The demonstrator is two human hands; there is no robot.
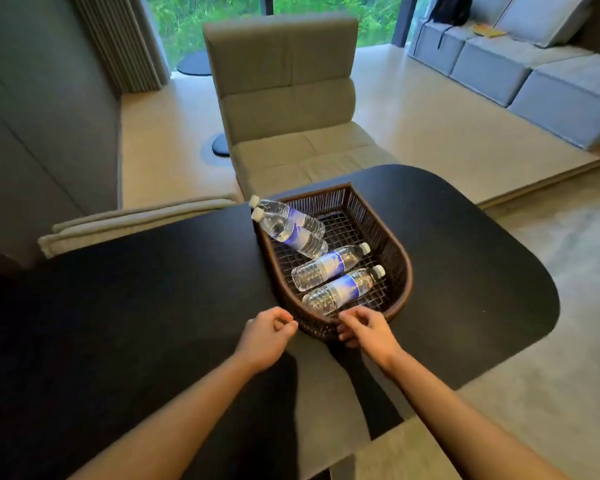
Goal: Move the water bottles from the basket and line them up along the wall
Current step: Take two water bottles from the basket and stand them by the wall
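A brown wicker basket [405, 271] stands on the black table [146, 292] and holds several clear water bottles with blue labels and white caps. Two of them [293, 216] [297, 237] lean on the far-left rim, caps pointing out over the edge. Two more [328, 268] [342, 292] lie flat nearer me, caps to the right. My right hand [366, 330] pinches the basket's near rim, thumb on top and fingers underneath. My left hand [265, 336] hovers just left of that rim, fingers curled, holding nothing.
A grey wall panel [39, 133] runs along the table's left side. A beige padded chair [284, 98] faces the table's far edge behind the basket. A grey sofa [541, 74] sits at the far right. The table's rounded right end [548, 306] drops off to the floor.
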